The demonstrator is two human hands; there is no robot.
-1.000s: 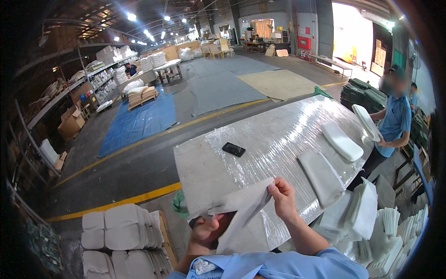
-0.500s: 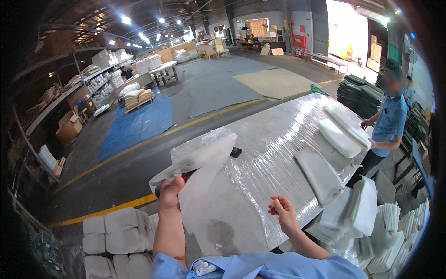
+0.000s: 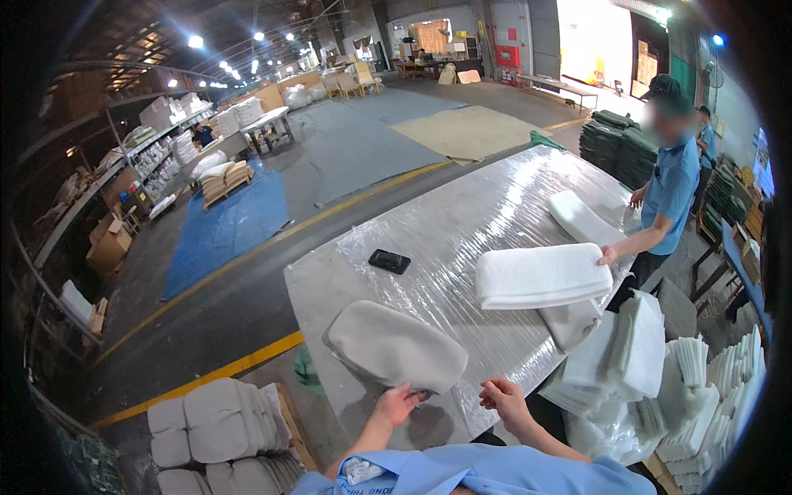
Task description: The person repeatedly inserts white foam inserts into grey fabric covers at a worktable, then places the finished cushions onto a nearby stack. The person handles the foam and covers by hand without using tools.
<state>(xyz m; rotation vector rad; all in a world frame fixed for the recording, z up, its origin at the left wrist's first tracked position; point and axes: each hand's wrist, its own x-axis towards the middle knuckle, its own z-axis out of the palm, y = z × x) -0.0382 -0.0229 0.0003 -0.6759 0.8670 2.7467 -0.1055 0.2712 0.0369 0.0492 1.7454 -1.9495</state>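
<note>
A grey, rounded cushion (image 3: 398, 345) is over the near left part of the plastic-covered table (image 3: 450, 219). My left hand (image 3: 399, 404) has its fingers closed on the cushion's near edge, and a shadow shows beneath that side. To the right of it, my right hand (image 3: 503, 403) hovers apart from the cushion, fingers curled, with nothing visible in them. A black phone (image 3: 389, 261) lies beyond the cushion. Across the table, a co-worker's hand (image 3: 610, 254) grips a thick white foam pad (image 3: 540, 276), which partly covers a flat grey piece (image 3: 571, 323).
Another white pad (image 3: 584, 216) lies near the co-worker (image 3: 672, 181) at the table's far right. Stacked grey cushions (image 3: 219, 417) stand on a pallet at my lower left. White foam pads (image 3: 635, 338) are piled at my right. A yellow floor line (image 3: 247, 359) runs past the table.
The pale, loose-looking piece in my left hand is now a grey cushion low over the table. My left hand has moved right and nearer. The co-worker has brought a white pad toward me.
</note>
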